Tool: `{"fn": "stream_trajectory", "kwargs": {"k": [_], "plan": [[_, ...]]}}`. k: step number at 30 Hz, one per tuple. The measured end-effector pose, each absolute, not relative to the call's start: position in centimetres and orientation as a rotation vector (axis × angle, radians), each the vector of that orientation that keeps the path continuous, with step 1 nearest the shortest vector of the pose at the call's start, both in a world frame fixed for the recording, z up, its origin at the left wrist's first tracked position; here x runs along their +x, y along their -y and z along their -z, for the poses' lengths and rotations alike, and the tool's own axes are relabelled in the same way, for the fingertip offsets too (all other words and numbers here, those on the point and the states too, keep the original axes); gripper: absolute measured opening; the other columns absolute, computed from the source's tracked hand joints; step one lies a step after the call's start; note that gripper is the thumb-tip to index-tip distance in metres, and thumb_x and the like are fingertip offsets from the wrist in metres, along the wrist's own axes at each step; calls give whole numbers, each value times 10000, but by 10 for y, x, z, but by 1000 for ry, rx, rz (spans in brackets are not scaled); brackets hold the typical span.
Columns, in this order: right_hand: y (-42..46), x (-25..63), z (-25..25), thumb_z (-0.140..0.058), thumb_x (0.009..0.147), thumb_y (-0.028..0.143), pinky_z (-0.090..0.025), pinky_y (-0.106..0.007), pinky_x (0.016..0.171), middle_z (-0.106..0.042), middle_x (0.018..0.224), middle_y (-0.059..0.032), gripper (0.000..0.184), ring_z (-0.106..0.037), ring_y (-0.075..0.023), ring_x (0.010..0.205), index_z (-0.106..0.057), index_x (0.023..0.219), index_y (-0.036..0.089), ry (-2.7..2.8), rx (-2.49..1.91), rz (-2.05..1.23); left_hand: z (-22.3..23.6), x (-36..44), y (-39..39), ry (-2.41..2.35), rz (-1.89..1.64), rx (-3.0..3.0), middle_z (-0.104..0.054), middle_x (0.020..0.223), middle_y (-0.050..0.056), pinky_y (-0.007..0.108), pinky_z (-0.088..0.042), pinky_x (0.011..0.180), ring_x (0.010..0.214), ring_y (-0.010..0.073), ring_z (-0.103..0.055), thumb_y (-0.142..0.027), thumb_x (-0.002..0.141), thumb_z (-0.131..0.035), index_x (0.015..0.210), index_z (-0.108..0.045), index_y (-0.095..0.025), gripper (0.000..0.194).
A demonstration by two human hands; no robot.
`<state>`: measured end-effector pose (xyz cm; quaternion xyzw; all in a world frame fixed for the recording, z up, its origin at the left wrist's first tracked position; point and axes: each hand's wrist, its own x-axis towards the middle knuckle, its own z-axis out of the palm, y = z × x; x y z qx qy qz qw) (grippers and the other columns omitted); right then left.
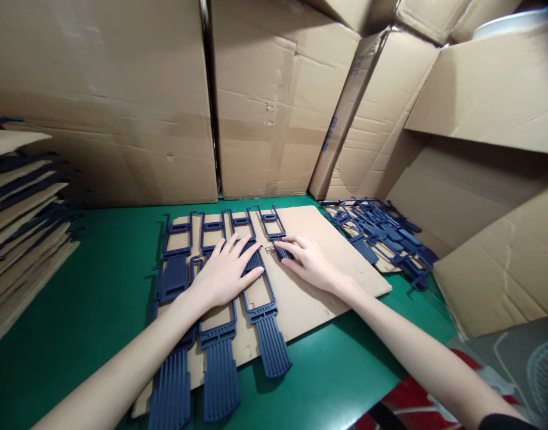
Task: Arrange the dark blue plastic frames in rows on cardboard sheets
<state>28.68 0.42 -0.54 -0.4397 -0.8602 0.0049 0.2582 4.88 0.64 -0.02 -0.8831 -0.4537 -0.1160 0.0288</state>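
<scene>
Rows of dark blue plastic frame pieces with ribbed ends lie on a flat cardboard sheet. My left hand rests with fingers spread across the middle pieces, partly covering them. One long piece runs out from beneath it, its ribbed end past the sheet's near edge. My right hand has its thumb and fingertips at the ribbed end of a blue plastic frame piece, the rightmost in the far row. Further left, more long pieces lie side by side.
A heap of similar blue pieces lies on cardboard at the right. Stacked cardboard sheets with blue pieces between them stand at the left. Large cardboard boxes wall off the back of the green table; an open box stands at right.
</scene>
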Motion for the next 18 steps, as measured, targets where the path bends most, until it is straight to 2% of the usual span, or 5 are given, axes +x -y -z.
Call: {"fn": "stream_trajectory", "kwargs": {"k": [5, 12, 16, 18], "plan": [[-5, 289, 4, -525, 872, 358, -441, -408, 925, -537, 1158, -82, 316, -524, -228, 1069, -598, 1157, 243, 2331, -1148, -51, 0, 49, -7, 1409, 332, -2723, -304, 1484, 89, 511, -201, 1088, 1380, 319, -188, -569, 909, -282, 1408, -359, -224, 612], [-5, 293, 2, -548, 861, 352, -441, -409, 916, -524, 1170, -92, 342, -517, -229, 1067, -576, 1183, 239, 2398, -1079, -65, 0, 48, -6, 1411, 317, -2727, -293, 1489, 90, 506, -196, 1091, 1384, 321, -174, -573, 910, -271, 1411, -352, -225, 616], [-5, 295, 0, -459, 913, 298, -431, -402, 926, -556, 1112, -83, 271, -518, -214, 1068, -592, 1142, 242, 2425, -1048, -41, 0, 49, -7, 1415, 308, -2731, -284, 1493, 89, 510, -191, 1094, 1386, 319, -170, -570, 911, -277, 1415, -342, -230, 612], [-5, 294, 0, -447, 918, 293, -422, -405, 945, -542, 1151, -89, 252, -505, -214, 1103, -594, 1114, 234, 2421, -1031, -53, 0, 49, -7, 1416, 306, -2730, -287, 1492, 91, 513, -190, 1094, 1386, 318, -169, -569, 911, -281, 1415, -342, -231, 610]]}}
